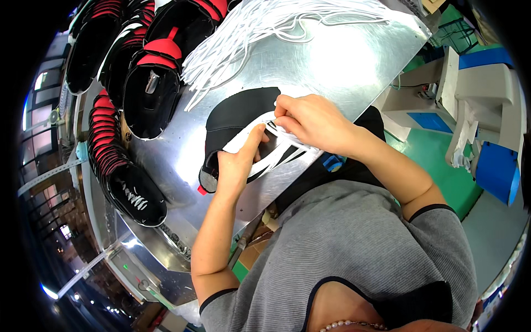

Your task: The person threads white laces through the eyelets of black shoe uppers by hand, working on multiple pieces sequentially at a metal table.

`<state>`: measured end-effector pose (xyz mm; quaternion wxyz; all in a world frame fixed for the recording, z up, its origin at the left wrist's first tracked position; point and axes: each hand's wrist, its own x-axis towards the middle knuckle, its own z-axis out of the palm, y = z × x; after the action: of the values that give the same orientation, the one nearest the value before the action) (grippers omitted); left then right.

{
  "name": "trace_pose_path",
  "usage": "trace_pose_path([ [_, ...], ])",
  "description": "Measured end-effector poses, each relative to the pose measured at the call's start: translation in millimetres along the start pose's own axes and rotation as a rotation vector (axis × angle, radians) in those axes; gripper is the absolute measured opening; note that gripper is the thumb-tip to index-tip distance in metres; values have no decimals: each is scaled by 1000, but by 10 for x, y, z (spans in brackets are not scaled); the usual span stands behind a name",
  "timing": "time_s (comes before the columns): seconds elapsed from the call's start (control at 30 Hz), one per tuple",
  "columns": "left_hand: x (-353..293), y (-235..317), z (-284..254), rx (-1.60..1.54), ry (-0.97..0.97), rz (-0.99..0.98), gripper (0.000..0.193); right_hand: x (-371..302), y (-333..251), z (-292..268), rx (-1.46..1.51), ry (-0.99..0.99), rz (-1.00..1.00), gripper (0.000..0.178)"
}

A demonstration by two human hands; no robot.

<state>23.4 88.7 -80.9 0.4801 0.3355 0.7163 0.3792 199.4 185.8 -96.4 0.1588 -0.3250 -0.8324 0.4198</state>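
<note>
A black shoe upper with a white eyelet strip lies on the metal table in front of me. My left hand grips the upper by its white strip, thumb on top and fingers partly hidden inside it. White shoelace runs in loops across the opening below the strip. At the strip's far end, my right hand pinches with thumb and forefinger close to the eyelets. A bit of white lace seems to be between those fingertips, though it is mostly covered.
The metal table has a bundle of loose white shoelaces along its far side. Nested stacks of black and red shoe uppers stand at the left. Beyond the table's right edge is a beige and blue machine on a green floor.
</note>
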Motion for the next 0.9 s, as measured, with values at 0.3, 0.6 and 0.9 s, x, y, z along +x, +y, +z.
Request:
trace_pose_path([
  [0.3, 41, -65, 3, -176, -165, 27, 19, 223, -166, -18, -99, -208, 67, 18],
  [0.6, 101, -5, -13, -155, -109, -43, 40, 225, 198, 187, 214, 161, 13, 20],
  [0.9, -472, 379, -487, -663, -340, -36, 20, 256, 239, 361, -101, 276, 136, 23],
])
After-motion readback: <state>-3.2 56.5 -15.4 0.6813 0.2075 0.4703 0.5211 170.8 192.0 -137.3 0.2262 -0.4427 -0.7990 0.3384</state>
